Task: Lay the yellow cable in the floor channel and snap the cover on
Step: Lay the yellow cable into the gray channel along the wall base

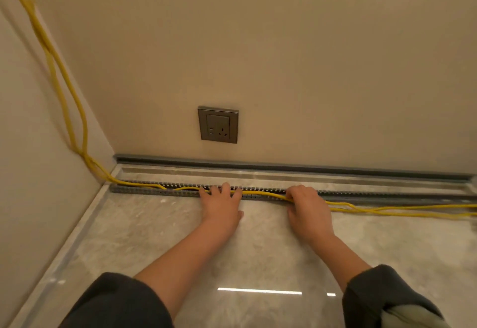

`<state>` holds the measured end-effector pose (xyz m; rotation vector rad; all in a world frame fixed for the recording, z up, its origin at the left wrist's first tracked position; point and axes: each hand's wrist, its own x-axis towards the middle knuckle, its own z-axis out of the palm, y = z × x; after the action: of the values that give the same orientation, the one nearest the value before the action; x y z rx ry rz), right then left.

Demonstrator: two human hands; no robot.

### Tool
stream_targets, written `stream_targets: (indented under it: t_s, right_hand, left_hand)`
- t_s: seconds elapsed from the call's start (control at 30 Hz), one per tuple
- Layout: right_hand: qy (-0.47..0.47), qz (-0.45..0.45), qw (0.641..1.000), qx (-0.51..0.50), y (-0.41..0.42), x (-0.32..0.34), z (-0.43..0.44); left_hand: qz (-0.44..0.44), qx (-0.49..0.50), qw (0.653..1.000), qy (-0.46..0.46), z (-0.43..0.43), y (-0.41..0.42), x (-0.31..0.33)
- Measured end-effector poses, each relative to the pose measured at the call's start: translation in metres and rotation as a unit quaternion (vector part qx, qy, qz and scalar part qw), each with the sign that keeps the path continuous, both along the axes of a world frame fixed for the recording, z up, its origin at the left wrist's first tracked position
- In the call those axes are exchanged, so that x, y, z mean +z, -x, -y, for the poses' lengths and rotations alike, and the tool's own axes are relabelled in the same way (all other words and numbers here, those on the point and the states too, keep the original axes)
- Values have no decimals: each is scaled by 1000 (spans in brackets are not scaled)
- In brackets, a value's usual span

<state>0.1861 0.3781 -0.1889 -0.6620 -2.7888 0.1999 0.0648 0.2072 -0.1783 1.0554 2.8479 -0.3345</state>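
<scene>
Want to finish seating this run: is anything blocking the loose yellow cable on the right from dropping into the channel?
Nothing visible does. The yellow cable lies on bare floor beside the channel, whose open top looks clear there. Right hand holds the cable at the channel edge.

One head-worn camera looks forward and down, close over the floor channel (258, 194) by the wall.

Two hands (222, 205) (307, 207), two yellow cables (64, 90), one channel (154, 192), one socket (218, 124).
</scene>
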Motion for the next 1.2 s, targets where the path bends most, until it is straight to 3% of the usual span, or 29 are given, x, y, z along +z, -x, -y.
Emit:
stream_targets:
  t_s: [0.17,0.27,0.43,0.7,0.77,0.87,0.97,1.2]
  right_hand:
    - [-94,63,992,51,-9,3,-30]
    - [-78,84,989,91,-11,13,-41]
    - [-14,45,987,156,-5,25,-67]
    - [-40,66,965,251,0,17,-83]
    - [-18,75,965,252,-1,13,-84]
    - [-4,83,967,239,0,11,-83]
    - [-12,82,967,240,2,11,-82]
    - [32,7,978,207,-30,4,-104]
  left_hand:
    - [-4,68,998,17,-23,-12,0]
    - [-3,89,996,9,-33,-18,-3]
    - [4,124,991,44,-55,-19,4]
    - [-16,158,987,33,-58,-35,0]
    - [-21,146,989,2,-61,-41,0]
    - [-34,52,992,-108,-71,-54,-3]
    - [4,-11,984,-180,-87,-67,-5]
    - [-28,10,991,-131,-101,-73,-5]
